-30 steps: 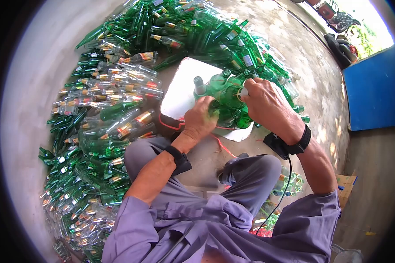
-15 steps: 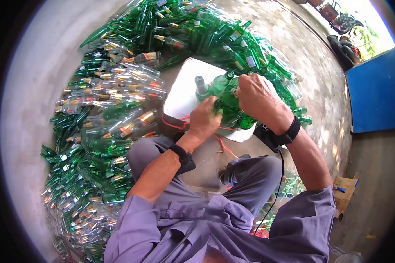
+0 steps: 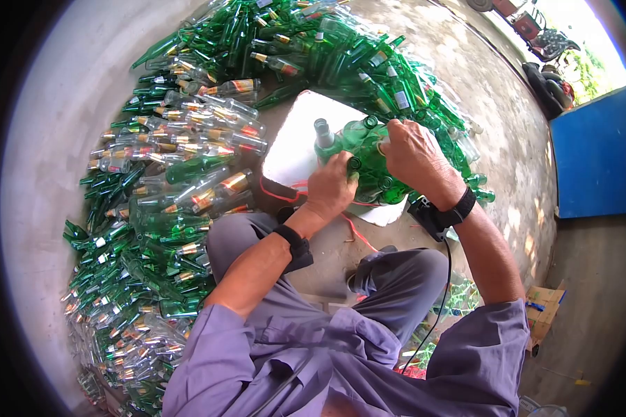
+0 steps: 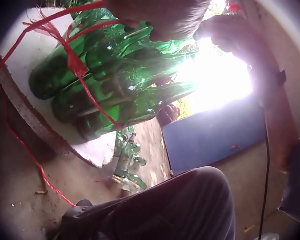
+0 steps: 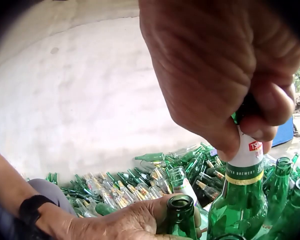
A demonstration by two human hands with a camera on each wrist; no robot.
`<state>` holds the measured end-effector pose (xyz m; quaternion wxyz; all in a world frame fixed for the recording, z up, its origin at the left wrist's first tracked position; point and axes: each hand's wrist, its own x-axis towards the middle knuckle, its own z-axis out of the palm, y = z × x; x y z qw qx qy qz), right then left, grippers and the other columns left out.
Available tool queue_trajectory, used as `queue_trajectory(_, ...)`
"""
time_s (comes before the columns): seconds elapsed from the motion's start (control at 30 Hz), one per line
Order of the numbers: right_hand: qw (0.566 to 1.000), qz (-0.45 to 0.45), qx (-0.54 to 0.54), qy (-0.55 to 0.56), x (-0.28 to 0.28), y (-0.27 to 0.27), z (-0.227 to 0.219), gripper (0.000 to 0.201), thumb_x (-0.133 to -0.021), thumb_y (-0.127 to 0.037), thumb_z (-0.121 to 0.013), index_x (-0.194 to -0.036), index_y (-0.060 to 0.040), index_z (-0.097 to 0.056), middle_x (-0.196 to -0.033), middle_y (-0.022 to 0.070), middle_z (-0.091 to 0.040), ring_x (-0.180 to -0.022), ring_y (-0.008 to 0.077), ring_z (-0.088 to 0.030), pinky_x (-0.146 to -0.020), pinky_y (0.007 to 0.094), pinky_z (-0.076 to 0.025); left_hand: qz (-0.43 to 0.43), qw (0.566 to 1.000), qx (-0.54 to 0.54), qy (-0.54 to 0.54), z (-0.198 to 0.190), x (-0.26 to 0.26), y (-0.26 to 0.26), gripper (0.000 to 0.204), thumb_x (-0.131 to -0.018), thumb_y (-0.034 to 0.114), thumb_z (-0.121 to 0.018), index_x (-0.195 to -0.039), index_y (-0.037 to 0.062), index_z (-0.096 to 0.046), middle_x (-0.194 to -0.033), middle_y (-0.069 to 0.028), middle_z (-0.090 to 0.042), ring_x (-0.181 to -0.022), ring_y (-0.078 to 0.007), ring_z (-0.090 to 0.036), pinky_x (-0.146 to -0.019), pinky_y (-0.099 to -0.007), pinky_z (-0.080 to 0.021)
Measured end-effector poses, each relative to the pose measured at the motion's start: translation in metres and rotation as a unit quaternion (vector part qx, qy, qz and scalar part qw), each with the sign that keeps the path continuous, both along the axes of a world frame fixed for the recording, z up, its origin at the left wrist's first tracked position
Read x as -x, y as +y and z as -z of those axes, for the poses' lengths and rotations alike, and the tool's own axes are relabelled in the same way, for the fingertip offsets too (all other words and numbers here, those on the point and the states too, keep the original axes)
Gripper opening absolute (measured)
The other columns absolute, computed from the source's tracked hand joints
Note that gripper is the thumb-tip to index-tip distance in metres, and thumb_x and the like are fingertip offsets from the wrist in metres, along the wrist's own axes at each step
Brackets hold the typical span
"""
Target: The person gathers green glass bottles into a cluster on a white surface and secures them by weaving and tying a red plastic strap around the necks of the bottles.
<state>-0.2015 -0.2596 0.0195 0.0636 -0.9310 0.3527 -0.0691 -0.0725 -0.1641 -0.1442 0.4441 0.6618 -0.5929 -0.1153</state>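
I look down on a cluster of green bottles (image 3: 360, 163) standing upright, packed shoulder to shoulder, on a white foam board (image 3: 292, 142) that lies on the concrete floor (image 3: 62, 104); I take this cluster as my landmark. My right hand (image 3: 412, 154) sits over the far right side of the cluster, fingers curled tight round the neck of one labelled green bottle (image 5: 242, 192), pinching it just above its white neck label. My left hand (image 3: 330, 186) rests at the near edge of the cluster, fingers wrapped loosely about the neck of another bottle (image 5: 181, 215) whose open mouth shows beside the thumb. A red string (image 4: 72, 62) runs across the bottle bodies and trails off the near edge of the board.

To do this step well, I judge the gripped bottle should be kept vertical and lowered straight, so glass does not knock glass; the left hand should steady its neighbour so the pack does not spread; the string looks slack, so I would keep fingers out of its loops.

For room: left of and beyond the cluster lies a big heap of loose bottles (image 3: 188, 153), green and clear, curving close round the board; the right edge of the board is just beside more bottles; the near side is hemmed by my knees; the only free space is straight up and the bare corner of board to the cluster's left.
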Motion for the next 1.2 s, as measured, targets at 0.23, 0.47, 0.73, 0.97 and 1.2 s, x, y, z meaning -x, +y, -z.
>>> queue_trajectory(0.23, 0.998, 0.008, -0.02, -0.054, 0.005, 0.002, 0.002, 0.026, -0.083, -0.009, -0.064, -0.101, 0.0081, -0.055, -0.084, 0.0269, -0.064, -0.086, 0.0428, -0.065, -0.076, 0.0485, -0.052, 0.013, 0.999, -0.037, 0.009, -0.002, -0.001, 0.0, 0.04, -0.082, 0.014, -0.072, -0.114, 0.0143, -0.047, -0.1, -0.0129, -0.064, -0.085, -0.0399, -0.066, -0.07, -0.049, -0.055)
queue_trajectory(0.47, 0.989, 0.026, -0.035, -0.143, 0.008, 0.007, 0.004, 0.053, -0.084, -0.018, -0.071, -0.126, 0.007, -0.052, -0.111, 0.0277, -0.064, -0.101, 0.0418, -0.064, -0.088, 0.0466, -0.05, 0.007, 1.0, -0.004, 0.01, -0.002, -0.001, 0.001, 0.035, -0.081, 0.014, -0.07, -0.11, 0.013, -0.051, -0.097, -0.012, -0.064, -0.079, -0.0394, -0.065, -0.066, -0.049, -0.054)
queue_trajectory(0.73, 0.988, -0.043, 0.142, -0.03, -0.018, 0.022, -0.024, 0.05, -0.082, -0.019, -0.072, -0.128, -0.0047, -0.058, -0.135, 0.0151, -0.055, -0.124, 0.0339, -0.052, -0.1, 0.0448, -0.044, 0.01, 1.0, 0.0, 0.02, -0.003, 0.0, 0.0, 0.036, -0.081, 0.014, -0.069, -0.111, 0.0125, -0.05, -0.098, -0.0122, -0.064, -0.079, -0.0401, -0.065, -0.067, -0.0505, -0.053)
queue_trajectory(0.97, 0.96, -0.238, 0.145, 0.001, -0.077, 0.005, 0.038, 0.038, -0.086, -0.009, -0.06, -0.124, -0.0088, -0.062, -0.142, 0.0101, -0.052, -0.122, 0.0285, -0.054, -0.095, 0.0408, -0.047, 0.013, 0.999, -0.016, -0.027, 0.008, -0.002, 0.001, 0.04, -0.082, 0.017, -0.07, -0.119, 0.009, -0.058, -0.107, -0.0151, -0.065, -0.085, -0.0412, -0.065, -0.072, -0.0507, -0.054)
queue_trajectory(1.2, 0.972, -0.202, 0.073, 0.099, -0.08, -0.014, 0.047, 0.022, -0.082, -0.007, -0.062, -0.103, -0.0073, -0.064, -0.105, 0.0071, -0.065, -0.096, 0.0261, -0.063, -0.083, 0.0396, -0.05, -0.015, 1.0, 0.016, -0.004, 0.005, -0.001, -0.001, 0.039, -0.081, 0.016, -0.074, -0.115, 0.0068, -0.057, -0.098, -0.0196, -0.066, -0.081, -0.0416, -0.066, -0.071, -0.0496, -0.055)
